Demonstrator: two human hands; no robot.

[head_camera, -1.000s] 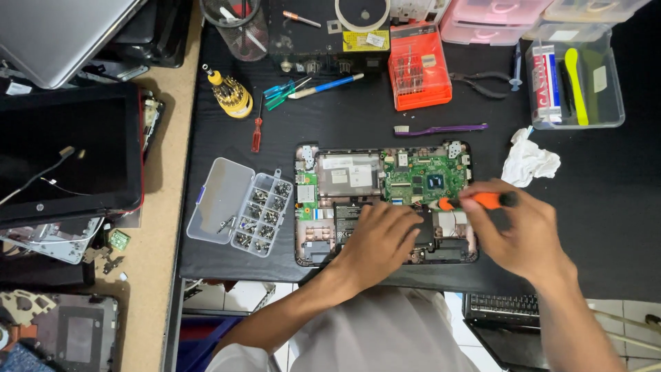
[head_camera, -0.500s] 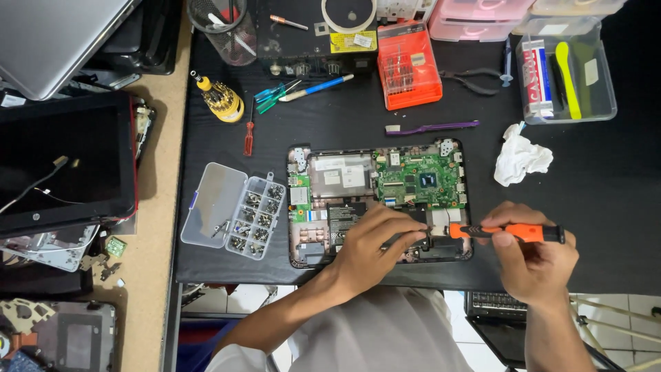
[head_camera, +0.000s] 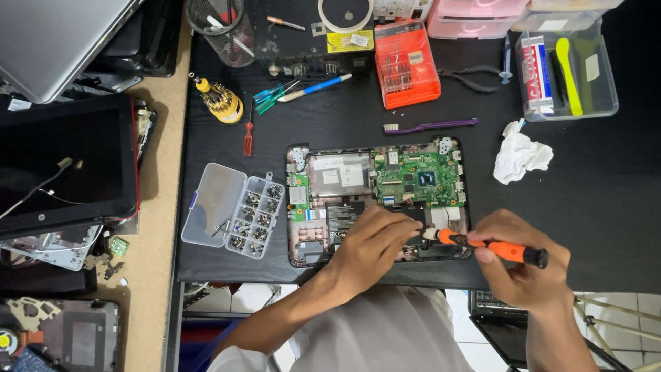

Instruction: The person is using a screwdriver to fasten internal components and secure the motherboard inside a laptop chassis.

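Right hand (head_camera: 527,272) grips an orange-handled screwdriver (head_camera: 492,248) nearly flat over the opened black laptop base (head_camera: 379,200); left hand (head_camera: 372,244), holding nothing, steadies parts near the mat's front edge.

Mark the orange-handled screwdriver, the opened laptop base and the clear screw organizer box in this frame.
orange-handled screwdriver (head_camera: 492,247), head view, on the orange handle by the right hand.
opened laptop base (head_camera: 416,180), head view, on the green circuit board.
clear screw organizer box (head_camera: 253,217), head view, on the compartmented tray half.
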